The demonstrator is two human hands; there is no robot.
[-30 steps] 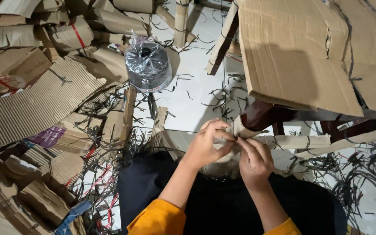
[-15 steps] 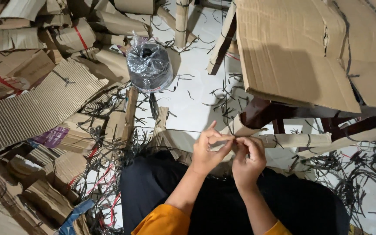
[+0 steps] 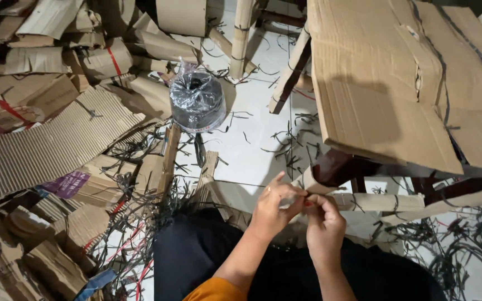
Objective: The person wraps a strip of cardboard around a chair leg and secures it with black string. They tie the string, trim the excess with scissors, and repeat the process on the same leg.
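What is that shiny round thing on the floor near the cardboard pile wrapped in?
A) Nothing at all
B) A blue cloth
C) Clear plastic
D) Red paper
C: the dark round spool on the white floor is covered in crinkly, see-through plastic that glints in the light, beside the cardboard pieces.
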